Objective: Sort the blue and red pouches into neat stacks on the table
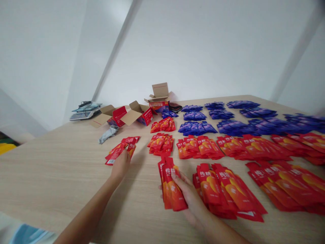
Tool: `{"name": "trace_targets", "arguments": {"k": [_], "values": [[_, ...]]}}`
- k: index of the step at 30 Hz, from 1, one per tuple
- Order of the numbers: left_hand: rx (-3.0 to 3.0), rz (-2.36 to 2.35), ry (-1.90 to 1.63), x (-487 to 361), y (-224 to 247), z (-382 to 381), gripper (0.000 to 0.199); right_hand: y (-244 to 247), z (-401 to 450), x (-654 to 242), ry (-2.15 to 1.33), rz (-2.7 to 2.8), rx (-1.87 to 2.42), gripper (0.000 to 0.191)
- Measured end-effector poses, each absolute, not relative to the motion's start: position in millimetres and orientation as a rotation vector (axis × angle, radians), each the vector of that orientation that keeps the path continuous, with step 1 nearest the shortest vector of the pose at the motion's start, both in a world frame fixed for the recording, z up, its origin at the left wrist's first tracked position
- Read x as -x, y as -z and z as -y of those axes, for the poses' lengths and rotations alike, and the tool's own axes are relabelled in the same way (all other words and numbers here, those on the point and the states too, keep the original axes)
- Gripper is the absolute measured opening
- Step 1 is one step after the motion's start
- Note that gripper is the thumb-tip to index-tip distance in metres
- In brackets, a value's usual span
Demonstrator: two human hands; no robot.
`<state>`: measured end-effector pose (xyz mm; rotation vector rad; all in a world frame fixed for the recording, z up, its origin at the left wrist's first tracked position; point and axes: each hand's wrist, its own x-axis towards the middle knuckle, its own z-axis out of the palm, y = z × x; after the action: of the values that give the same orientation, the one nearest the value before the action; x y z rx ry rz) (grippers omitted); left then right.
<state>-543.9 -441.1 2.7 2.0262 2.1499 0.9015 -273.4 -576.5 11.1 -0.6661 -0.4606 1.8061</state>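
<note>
My right hand (pixel 186 191) grips a small stack of red sachets (pixel 172 189) with an orange fruit print, thumb on top, fingers beneath. To the left, my left hand (pixel 123 162) pinches a red sachet (pixel 131 148) over a loose red pile (pixel 115 154) on the wooden table (pixel 76 169). Fanned red sachets (pixel 223 189) lie just right of my right hand. Further red groups (pixel 161 144) sit beyond my hands, in rows reaching to the right edge.
Blue sachet piles (pixel 196 128) fill the back right. Open cardboard boxes (pixel 142 115) stand at the back, near a crumpled grey packet (pixel 108 133). A flat device with cables (pixel 85 114) lies back left. White walls rise behind the table.
</note>
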Motion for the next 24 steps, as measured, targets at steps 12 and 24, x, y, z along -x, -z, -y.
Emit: {"name": "trace_targets", "arguments": {"k": [12, 24], "values": [[-1.304, -1.113, -1.085, 382, -27, 562, 0.035, 8, 567, 271, -1.449, 0.433, 0.905, 0.073], [-1.731, -1.087, -1.151, 410, 7, 555, 0.048, 6, 569, 270, -1.198, 1.049, 0.787, 0.045]]}}
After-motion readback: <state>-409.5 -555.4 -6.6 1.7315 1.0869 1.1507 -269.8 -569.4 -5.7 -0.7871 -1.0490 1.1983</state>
